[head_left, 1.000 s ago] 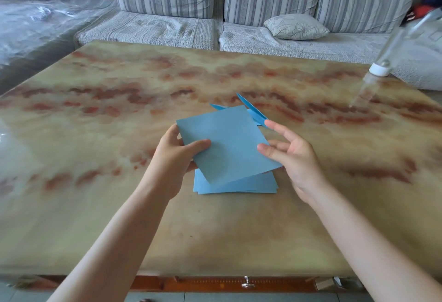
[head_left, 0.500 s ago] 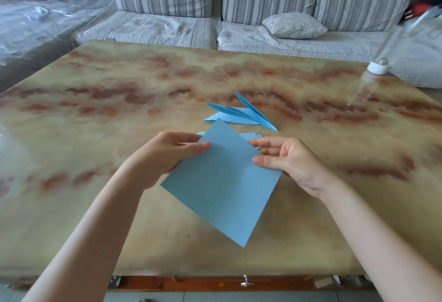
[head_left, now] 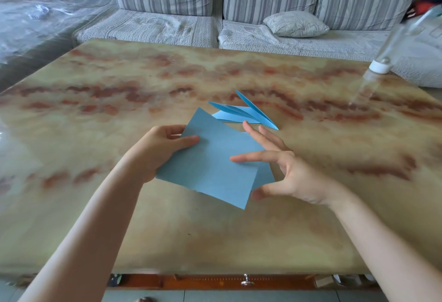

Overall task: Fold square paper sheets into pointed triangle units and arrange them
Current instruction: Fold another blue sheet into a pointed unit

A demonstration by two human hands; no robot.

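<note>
Blue sheet (head_left: 210, 170) hung half-folded above the surface (head_left: 119, 218), pinched at nine o'clock by the left hand (head_left: 162, 151); the right hand (head_left: 294, 175), spread wide, barely touched it. Loose edges could slip, skewing the crease.

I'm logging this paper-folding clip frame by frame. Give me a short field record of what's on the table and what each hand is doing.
Left hand: pinches the blue sheet at its upper left edge, thumb on top
Right hand: fingers spread, index fingertip touching the sheet
Sheet state: partly doubled over, second layer showing at its right
Folded pieces: pointed, blue, lying on the table just beyond the sheet
Bottle: table's far right edge, blurred
Background: striped sofa with a cushion
</note>
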